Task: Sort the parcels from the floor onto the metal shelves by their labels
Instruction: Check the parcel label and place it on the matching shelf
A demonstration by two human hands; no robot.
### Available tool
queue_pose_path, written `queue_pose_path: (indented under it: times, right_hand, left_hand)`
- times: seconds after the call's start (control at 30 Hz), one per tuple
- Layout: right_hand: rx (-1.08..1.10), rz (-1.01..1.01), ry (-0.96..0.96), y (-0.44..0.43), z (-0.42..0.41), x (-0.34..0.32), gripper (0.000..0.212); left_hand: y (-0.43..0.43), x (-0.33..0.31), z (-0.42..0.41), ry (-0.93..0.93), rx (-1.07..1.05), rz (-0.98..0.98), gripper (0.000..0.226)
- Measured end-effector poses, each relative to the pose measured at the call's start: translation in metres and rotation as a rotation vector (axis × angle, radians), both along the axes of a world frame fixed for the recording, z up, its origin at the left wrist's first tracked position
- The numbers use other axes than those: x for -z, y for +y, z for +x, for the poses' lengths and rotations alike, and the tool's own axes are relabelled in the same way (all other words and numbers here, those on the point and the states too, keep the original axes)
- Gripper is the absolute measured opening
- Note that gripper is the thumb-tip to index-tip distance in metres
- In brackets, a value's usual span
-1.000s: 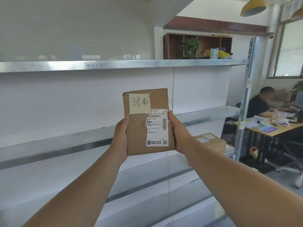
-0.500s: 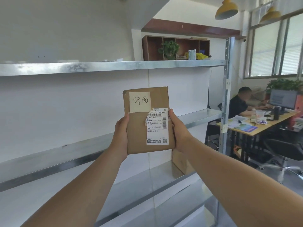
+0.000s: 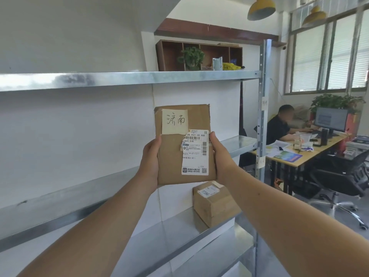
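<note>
I hold a flat brown cardboard parcel (image 3: 171, 156) upright in front of me, at the height of the middle shelf. It carries a pale yellow handwritten note at its top and a white shipping label on its right half. My left hand (image 3: 150, 163) grips its left edge and my right hand (image 3: 221, 159) grips its right edge. The metal shelves (image 3: 127, 78) run from the left to an upright post (image 3: 262, 120) with small paper tags on it. A second brown box (image 3: 216, 204) with a handwritten label stands on a lower shelf, just below the held parcel.
Right of the post, a person sits at a wooden desk (image 3: 311, 156) with a monitor, papers and a black office chair (image 3: 347, 182). A wooden wall cabinet (image 3: 199, 54) with a plant hangs above the top shelf. Windows and yellow lamps are at the upper right.
My view has swung to the right, so the shelf post and the desk moved left in the picture. The parcel stays in both hands, and the box below shows more fully.
</note>
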State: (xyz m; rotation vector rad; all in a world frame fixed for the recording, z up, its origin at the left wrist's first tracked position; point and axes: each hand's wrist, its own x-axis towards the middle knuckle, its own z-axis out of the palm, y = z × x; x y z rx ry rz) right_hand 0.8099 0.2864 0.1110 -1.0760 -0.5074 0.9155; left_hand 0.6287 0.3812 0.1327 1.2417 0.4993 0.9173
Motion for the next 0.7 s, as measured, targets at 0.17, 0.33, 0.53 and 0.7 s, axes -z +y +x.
queue_pose_path:
  times: [0.17, 0.33, 0.53, 0.7]
  right_hand:
    - [-0.029, -0.015, 0.001, 0.003, 0.055, 0.001, 0.061]
    - [-0.086, 0.004, -0.064, -0.004, 0.122, -0.006, 0.064]
    - [-0.197, 0.018, -0.108, -0.017, 0.198, -0.025, 0.072]
    - [-0.245, -0.005, -0.124, -0.021, 0.248, -0.026, 0.07]
  left_hand:
    - [0.003, 0.001, 0.054, 0.008, -0.064, 0.045, 0.064]
    - [-0.012, 0.007, 0.118, -0.032, -0.13, 0.052, 0.061]
    - [-0.035, 0.001, 0.194, -0.069, -0.247, 0.013, 0.073]
    - [-0.047, 0.008, 0.24, -0.07, -0.312, -0.006, 0.065]
